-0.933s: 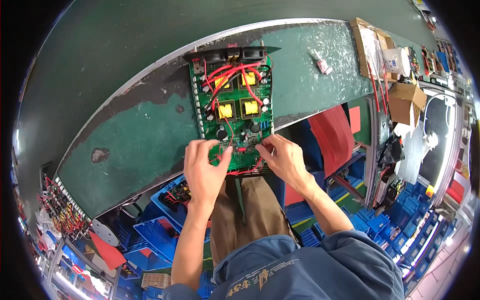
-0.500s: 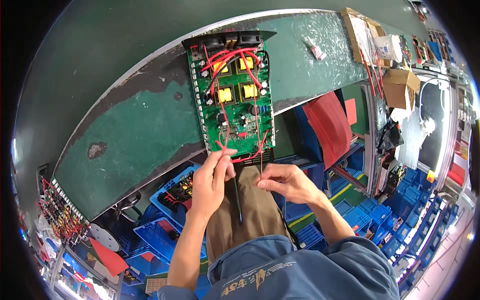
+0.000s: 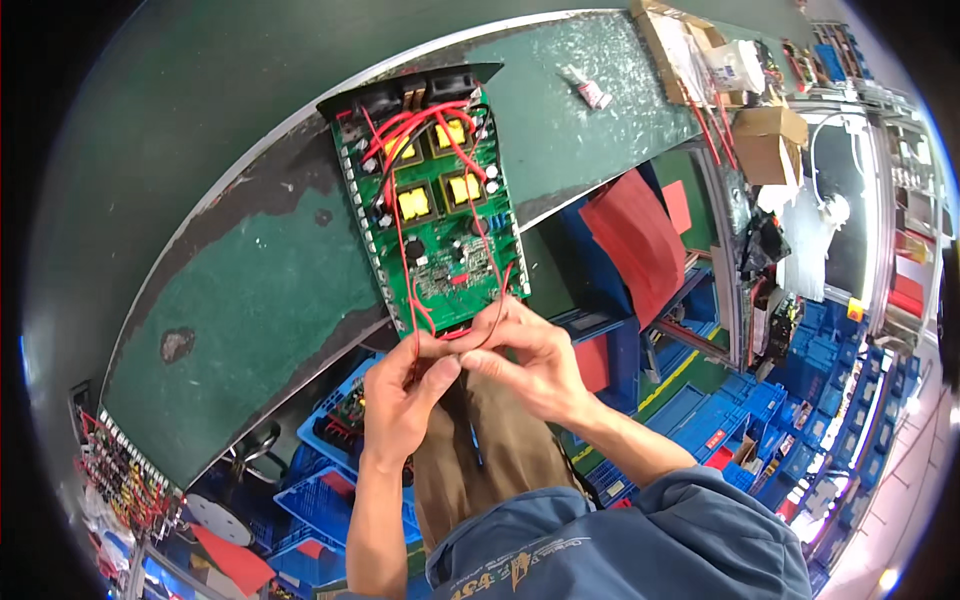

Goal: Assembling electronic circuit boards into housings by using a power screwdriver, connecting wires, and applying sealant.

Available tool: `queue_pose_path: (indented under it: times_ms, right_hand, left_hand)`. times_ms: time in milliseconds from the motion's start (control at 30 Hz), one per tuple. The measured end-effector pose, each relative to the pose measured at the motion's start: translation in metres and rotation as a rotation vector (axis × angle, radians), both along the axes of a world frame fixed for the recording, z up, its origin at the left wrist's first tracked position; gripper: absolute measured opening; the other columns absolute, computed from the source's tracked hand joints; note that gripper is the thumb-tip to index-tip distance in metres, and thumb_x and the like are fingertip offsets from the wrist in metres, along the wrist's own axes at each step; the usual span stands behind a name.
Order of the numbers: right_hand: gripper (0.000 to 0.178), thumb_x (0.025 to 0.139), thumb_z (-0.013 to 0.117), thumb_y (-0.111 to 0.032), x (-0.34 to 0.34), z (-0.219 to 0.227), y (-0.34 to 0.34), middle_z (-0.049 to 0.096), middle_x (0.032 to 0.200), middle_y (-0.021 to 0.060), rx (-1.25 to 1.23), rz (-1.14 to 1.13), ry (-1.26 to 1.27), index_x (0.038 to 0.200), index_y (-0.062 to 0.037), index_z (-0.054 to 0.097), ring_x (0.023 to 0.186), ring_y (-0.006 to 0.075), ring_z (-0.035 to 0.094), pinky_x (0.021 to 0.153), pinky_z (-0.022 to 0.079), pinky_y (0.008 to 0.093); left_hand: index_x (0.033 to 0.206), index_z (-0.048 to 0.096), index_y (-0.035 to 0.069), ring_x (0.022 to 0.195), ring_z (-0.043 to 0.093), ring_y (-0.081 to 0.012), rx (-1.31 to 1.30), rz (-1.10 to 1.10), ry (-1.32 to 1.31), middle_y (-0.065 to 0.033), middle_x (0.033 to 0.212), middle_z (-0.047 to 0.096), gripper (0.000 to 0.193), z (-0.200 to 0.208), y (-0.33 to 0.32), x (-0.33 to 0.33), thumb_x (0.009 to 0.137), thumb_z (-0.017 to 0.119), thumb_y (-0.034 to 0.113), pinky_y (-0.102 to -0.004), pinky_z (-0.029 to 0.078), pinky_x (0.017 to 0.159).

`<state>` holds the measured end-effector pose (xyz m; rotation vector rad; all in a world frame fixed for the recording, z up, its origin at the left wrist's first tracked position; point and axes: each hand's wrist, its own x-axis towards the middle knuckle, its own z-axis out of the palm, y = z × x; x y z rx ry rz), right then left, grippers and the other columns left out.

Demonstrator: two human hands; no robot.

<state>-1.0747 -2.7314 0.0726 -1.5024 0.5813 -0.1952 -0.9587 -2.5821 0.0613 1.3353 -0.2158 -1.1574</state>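
Observation:
A green circuit board (image 3: 470, 295) lies at the near edge of the workbench, with several yellow-wrapped transformers (image 3: 414, 204) and a black end panel (image 3: 490, 73) at its far end. Thick red and black wires loop over it. One thin red wire (image 3: 403, 245) runs down its left side to my left hand (image 3: 400, 395), whose fingers are closed on it. Another thin red wire (image 3: 492, 262) reaches my right hand (image 3: 530, 365), pinched between the fingers. Both hands meet just off the board's near edge, thumb tips nearly touching; the wire ends are hidden there.
The green bench top (image 3: 270, 290) has worn patches. On it are a small white-and-red packet (image 3: 590, 93) and, at the far right, a cardboard tray (image 3: 665, 45). Blue crates (image 3: 335, 500) stand below left; red sheets (image 3: 645, 250) hang over a blue bin at right. More boards (image 3: 125, 470) sit far left.
My hands have come together at the board's near edge; before, they were apart, each on a wire. The whole view has shifted, so the board appears farther left and tilted.

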Motion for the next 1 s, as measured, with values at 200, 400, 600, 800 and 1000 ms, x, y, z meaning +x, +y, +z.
queue_pose_path:
  times_ms: [200, 400, 600, 800, 1000]
  right_hand:
    - [0.019, 0.084, 0.082, -0.006, 0.004, 0.005, -0.004, 0.069, 0.095, 0.0077, -0.223, 0.111, -0.042, 0.102, -0.0030, 0.078, 0.089, 0.0192, 0.067, 0.076, 0.054, 0.0312]
    - [0.014, 0.088, 0.079, -0.010, 0.016, 0.010, -0.018, 0.070, 0.098, 0.0097, -0.293, 0.331, 0.050, 0.100, -0.0026, 0.075, 0.087, 0.0230, 0.070, 0.074, 0.055, 0.0333]
    - [0.011, 0.087, 0.078, -0.002, 0.027, -0.023, -0.030, 0.071, 0.096, 0.0095, -0.511, 0.252, 0.121, 0.097, -0.0017, 0.074, 0.086, 0.0210, 0.070, 0.074, 0.056, 0.0318]
    - [0.019, 0.082, 0.080, 0.000, 0.055, -0.074, -0.034, 0.072, 0.093, 0.0095, -0.885, 0.085, 0.021, 0.100, -0.0026, 0.073, 0.081, 0.0248, 0.072, 0.070, 0.057, 0.0325]
    - [0.022, 0.081, 0.082, 0.000, 0.053, -0.085, -0.031, 0.071, 0.091, 0.0075, -0.989, 0.067, 0.017, 0.100, -0.0054, 0.073, 0.077, 0.0262, 0.072, 0.064, 0.057, 0.0333]
  left_hand:
    - [0.099, 0.067, 0.004, 0.063, 0.038, -0.0011, -0.068, 0.004, 0.236, 0.0073, 0.075, 0.052, 0.024, -0.011, 0.012, 0.003, 0.102, 0.067, 0.027, -0.0206, 0.029, 0.056]
    - [0.096, 0.066, 0.005, 0.064, 0.039, -0.0012, -0.055, 0.021, 0.283, 0.0068, 0.076, 0.052, 0.021, -0.022, 0.019, 0.003, 0.104, 0.062, 0.024, -0.0204, 0.030, 0.056]
    - [0.096, 0.067, 0.001, 0.070, 0.048, -0.0075, 0.148, 0.122, -0.286, 0.0022, 0.078, 0.058, 0.013, -0.047, 0.003, 0.002, 0.097, 0.071, 0.013, -0.0252, 0.040, 0.063]
    - [0.097, 0.070, 0.007, 0.074, 0.066, -0.0241, 0.352, 0.286, -0.769, -0.0079, 0.089, 0.063, 0.013, -0.067, -0.039, 0.016, 0.088, 0.077, 0.012, -0.0360, 0.051, 0.064]
    - [0.094, 0.071, 0.009, 0.073, 0.065, -0.0255, 0.607, 0.181, -0.962, -0.0046, 0.088, 0.058, 0.020, -0.069, -0.054, 0.020, 0.083, 0.082, 0.021, -0.0398, 0.051, 0.061]
